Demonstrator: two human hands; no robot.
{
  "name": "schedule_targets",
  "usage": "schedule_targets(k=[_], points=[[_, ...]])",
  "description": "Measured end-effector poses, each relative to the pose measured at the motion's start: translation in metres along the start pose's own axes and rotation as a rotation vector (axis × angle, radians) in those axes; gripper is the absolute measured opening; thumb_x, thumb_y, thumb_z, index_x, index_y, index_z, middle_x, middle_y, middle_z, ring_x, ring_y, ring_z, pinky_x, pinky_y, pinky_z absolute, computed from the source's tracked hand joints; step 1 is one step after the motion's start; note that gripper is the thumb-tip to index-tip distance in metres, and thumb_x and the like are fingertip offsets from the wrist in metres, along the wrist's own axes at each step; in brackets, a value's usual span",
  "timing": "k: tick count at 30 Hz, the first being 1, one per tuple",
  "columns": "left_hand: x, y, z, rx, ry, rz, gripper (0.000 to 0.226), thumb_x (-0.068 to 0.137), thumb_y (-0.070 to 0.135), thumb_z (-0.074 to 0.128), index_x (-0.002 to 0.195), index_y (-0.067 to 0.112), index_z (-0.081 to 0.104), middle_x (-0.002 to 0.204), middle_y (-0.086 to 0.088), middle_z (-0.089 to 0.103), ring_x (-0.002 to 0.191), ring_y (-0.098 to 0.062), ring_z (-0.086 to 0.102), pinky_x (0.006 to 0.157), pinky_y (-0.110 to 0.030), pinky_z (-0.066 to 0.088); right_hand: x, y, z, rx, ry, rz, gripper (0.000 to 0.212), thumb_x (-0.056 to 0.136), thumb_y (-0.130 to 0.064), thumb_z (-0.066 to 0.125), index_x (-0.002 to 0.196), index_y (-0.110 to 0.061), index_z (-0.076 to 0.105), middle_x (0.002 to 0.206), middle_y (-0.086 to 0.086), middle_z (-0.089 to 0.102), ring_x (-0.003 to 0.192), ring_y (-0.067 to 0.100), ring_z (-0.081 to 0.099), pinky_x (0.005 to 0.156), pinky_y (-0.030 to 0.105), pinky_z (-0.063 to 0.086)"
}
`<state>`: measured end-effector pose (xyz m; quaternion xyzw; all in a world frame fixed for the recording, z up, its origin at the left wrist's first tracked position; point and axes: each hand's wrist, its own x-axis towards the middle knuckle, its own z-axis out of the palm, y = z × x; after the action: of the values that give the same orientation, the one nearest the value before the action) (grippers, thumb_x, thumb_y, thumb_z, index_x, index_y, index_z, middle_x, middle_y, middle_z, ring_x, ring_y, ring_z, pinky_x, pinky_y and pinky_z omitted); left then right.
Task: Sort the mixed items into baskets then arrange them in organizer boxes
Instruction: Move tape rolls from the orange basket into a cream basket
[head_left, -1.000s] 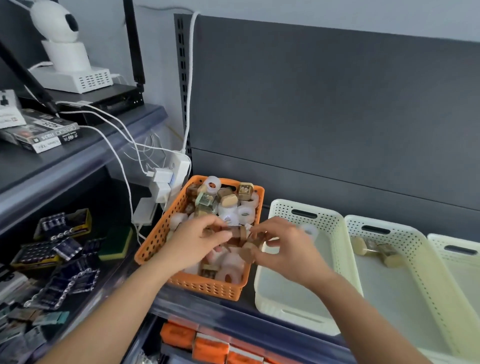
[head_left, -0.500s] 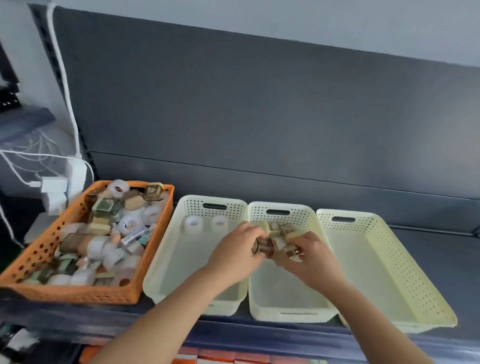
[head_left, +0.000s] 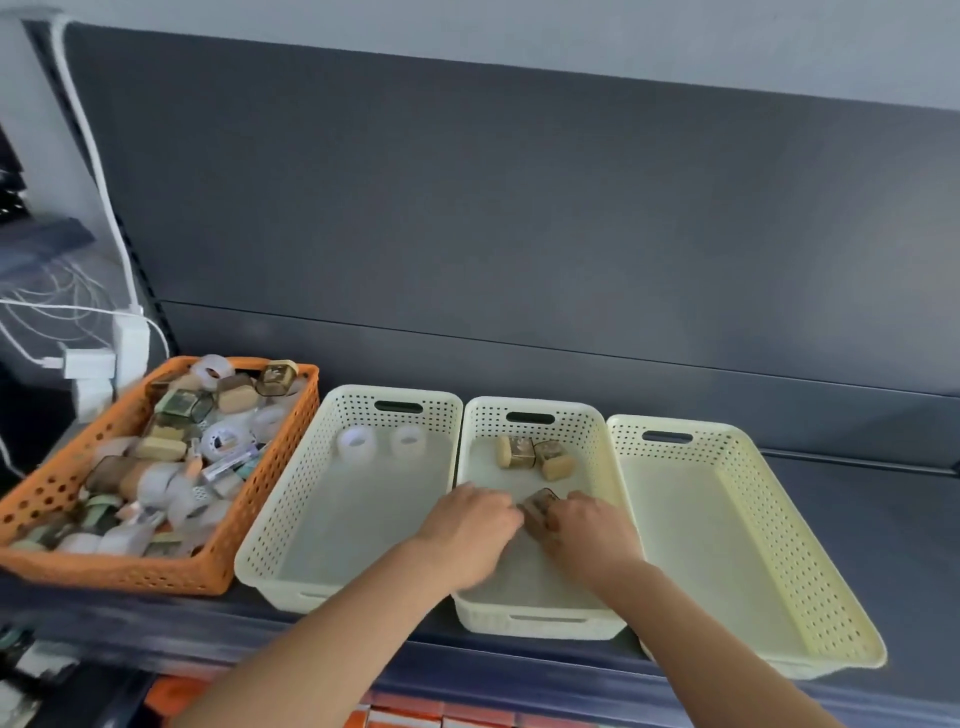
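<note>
**A:** Where is the small brown box?

**B:** Low in the middle cream basket, wedged between both hands at their fingertips. The right hand curls round it and sits nearer. The left hand meets it from the opposite side, but blur hides whether it is gripping. I cannot tell the box's long axis.

**A:** What differs from half a second ago?

**B:** Then the hands hovered higher, beside the two sorted boxes. Now they are lower, and those boxes lie just beyond the fingertips.

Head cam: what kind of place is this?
Probably a shop or stockroom shelving bay: dark metal back panel, an orange basket of mixed small goods on the shelf, and orange packs stocked on the level below.
</note>
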<state>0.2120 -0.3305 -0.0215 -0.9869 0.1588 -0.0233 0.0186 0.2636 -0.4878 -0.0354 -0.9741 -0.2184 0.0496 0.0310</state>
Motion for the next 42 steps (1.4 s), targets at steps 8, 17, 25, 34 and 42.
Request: schedule_targets(k=[8,17,25,34,42], points=[[-0.008,-0.011,-0.001,0.023,0.003,-0.011,0.039,0.084,-0.001,0.047,0.121,0.008,0.056,0.119,-0.004,0.056,0.118,-0.021,0.048,0.118,-0.036,0.008,0.008,-0.006,0.0,0.033,-0.036,-0.07,0.031,0.089,-0.037,0.055,0.117,-0.023,0.057,0.112,0.002,0.06,0.105,0.022,0.058,0.084,0.031,0.048],[-0.055,-0.075,-0.032,-0.057,0.233,-0.225,0.025,0.096,0.024,0.048,0.117,0.017,0.059,0.118,0.004,0.058,0.112,-0.015,0.049,0.094,-0.03,0.042,0.024,-0.054,-0.023,0.141,0.18,-0.148,0.031,0.09,-0.032,0.058,0.12,-0.024,0.061,0.116,-0.001,0.062,0.106,0.019,0.059,0.081,0.029,0.051],[-0.14,-0.162,-0.052,0.077,0.224,-0.497,0.028,0.091,0.017,0.048,0.115,0.024,0.061,0.111,0.005,0.058,0.107,-0.017,0.052,0.083,-0.031,0.049,0.041,-0.159,-0.045,0.207,0.289,-0.38,0.032,0.09,-0.033,0.054,0.121,-0.028,0.061,0.119,-0.007,0.06,0.115,0.015,0.052,0.089,0.028,0.046],[-0.216,-0.246,-0.033,0.053,0.073,-0.574,0.041,0.087,0.011,0.052,0.125,0.025,0.059,0.13,0.004,0.054,0.125,-0.016,0.044,0.099,-0.033,0.044,0.055,-0.288,-0.03,0.196,0.15,-0.626,0.03,0.087,-0.034,0.057,0.113,-0.024,0.066,0.105,-0.001,0.062,0.107,0.019,0.053,0.082,0.031,0.048],[-0.22,-0.276,-0.009,0.045,0.019,-0.411,0.052,0.086,0.008,0.055,0.133,0.029,0.049,0.13,-0.004,0.041,0.127,-0.026,0.034,0.103,-0.04,0.039,0.071,-0.339,-0.002,-0.005,-0.061,-0.633,0.04,0.088,-0.027,0.058,0.128,-0.029,0.055,0.119,0.004,0.054,0.112,0.025,0.05,0.084,0.035,0.046]])
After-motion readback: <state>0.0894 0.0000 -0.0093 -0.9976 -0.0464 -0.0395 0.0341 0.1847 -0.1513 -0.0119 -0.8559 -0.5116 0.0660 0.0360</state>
